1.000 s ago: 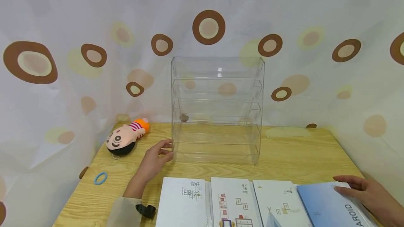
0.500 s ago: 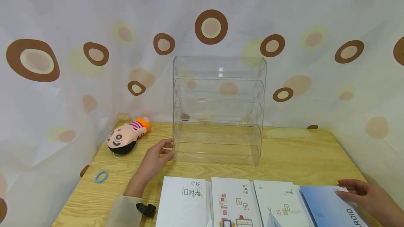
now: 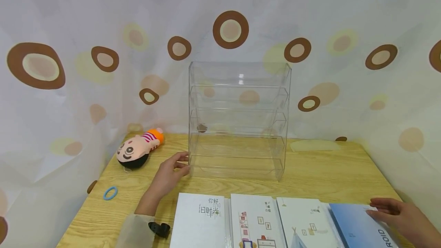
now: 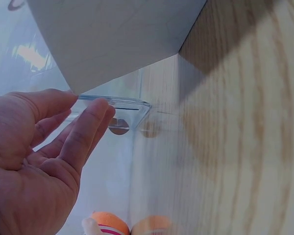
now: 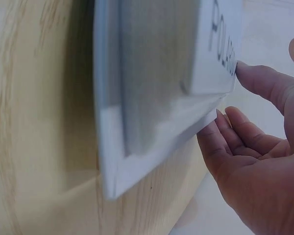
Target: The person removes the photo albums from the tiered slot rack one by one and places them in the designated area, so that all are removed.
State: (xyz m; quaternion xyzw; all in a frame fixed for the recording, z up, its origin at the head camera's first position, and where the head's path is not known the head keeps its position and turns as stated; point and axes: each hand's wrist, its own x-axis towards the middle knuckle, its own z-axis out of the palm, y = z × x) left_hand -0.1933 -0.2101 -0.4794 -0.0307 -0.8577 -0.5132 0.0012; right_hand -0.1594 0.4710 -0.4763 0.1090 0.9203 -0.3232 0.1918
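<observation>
A clear, tiered acrylic rack [image 3: 237, 148] stands mid-table with nothing on its tiers. My left hand [image 3: 169, 172] touches the rack's left side near the bottom, its fingers extended; in the left wrist view, the thumb and fingertips meet the clear edge. At the front right lies a blue book [image 3: 360, 225] lettered POLAROID. My right hand [image 3: 401, 217] holds its far right edge, thumb on the cover and fingers at the lower side, as the right wrist view shows. Left of it lie three white books: a plain one [image 3: 198, 221] and two illustrated ones [image 3: 255, 217], [image 3: 303, 217].
A soft doll [image 3: 136, 150] lies at the table's back left, and a blue ring [image 3: 110, 193] lies in front of it. Patterned sheeting [image 3: 320, 14] closes off the back and sides. Wood-grain tabletop [image 3: 324, 171] shows right of the rack.
The blue book and my right hand have shifted slightly to the right. My left hand stays at the rack, and the whole head view has shifted a little.
</observation>
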